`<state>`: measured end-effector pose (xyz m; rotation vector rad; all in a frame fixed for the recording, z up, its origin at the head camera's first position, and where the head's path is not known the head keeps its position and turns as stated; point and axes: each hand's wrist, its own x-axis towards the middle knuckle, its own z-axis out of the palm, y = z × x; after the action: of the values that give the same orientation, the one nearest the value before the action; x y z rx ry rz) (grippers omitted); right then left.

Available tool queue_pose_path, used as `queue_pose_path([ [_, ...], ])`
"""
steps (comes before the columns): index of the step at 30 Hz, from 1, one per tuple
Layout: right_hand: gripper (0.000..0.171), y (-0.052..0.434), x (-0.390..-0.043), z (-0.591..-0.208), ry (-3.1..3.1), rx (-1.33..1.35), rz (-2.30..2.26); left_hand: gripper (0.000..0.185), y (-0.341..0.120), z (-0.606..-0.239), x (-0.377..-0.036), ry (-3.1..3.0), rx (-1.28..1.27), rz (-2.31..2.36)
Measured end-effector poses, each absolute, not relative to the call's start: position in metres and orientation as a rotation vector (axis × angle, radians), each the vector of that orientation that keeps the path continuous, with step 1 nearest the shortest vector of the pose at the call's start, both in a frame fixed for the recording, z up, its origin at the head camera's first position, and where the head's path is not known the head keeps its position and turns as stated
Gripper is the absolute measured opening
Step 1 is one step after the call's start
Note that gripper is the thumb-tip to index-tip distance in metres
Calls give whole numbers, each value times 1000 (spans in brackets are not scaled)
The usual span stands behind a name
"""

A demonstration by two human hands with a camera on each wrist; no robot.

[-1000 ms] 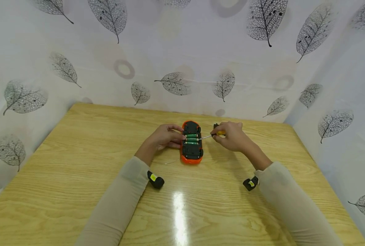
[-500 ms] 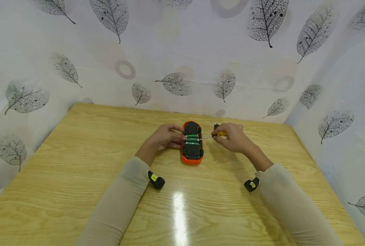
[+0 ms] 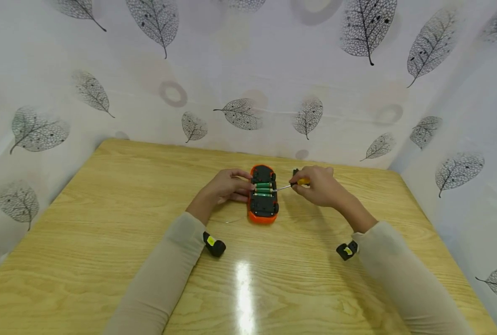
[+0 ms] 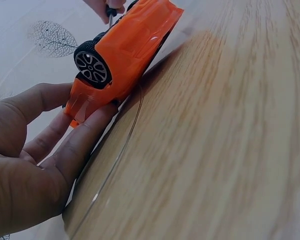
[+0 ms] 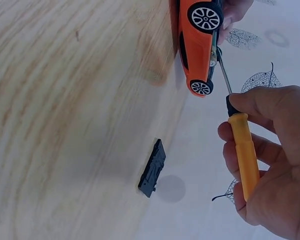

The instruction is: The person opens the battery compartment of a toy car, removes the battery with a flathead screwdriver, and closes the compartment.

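An orange toy car (image 3: 263,218) lies upside down on the table, its black underside facing up. Several green batteries (image 3: 264,190) sit side by side in its open compartment. My left hand (image 3: 228,186) grips the car's left side, fingers and thumb about the body (image 4: 135,42). In my right hand (image 3: 319,186) is a screwdriver with a yellow handle (image 5: 246,155). Its metal shaft (image 5: 224,72) slants to the compartment's right edge, the tip at the end of a battery. The right wrist view shows my thumb and fingers wrapped round the handle.
A small black plastic cover (image 5: 152,170) lies on the table just beyond my right hand. A thin clear strand (image 4: 110,172) runs over the wood near my left hand. Behind the wooden table (image 3: 148,163) hangs a leaf-patterned cloth (image 3: 273,70).
The head view has shifted slightly. Both hands, the car and the screwdriver keep nearly the same places, with the screwdriver's tip still at the compartment's right edge.
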<state>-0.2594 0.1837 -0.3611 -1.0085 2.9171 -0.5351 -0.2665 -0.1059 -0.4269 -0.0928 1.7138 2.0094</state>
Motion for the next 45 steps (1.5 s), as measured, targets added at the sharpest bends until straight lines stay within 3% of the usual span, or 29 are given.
queue_pose_path([
  [18,12,172,-254,-350,2930,-1063,-287,38,-106,-428,-266,1720,-89,2011],
  [31,15,148,-241,-332,2955,-1041,-23,38,-105,-429,-268,1720,-93,2008],
  [38,30,139,-241,-332,2990,-1095,112,39,-106,-430,-268,1706,-96,2012],
  [45,24,128,-232,-330,3022,-1139,383,37,-106,-427,-267,1689,-100,2014],
])
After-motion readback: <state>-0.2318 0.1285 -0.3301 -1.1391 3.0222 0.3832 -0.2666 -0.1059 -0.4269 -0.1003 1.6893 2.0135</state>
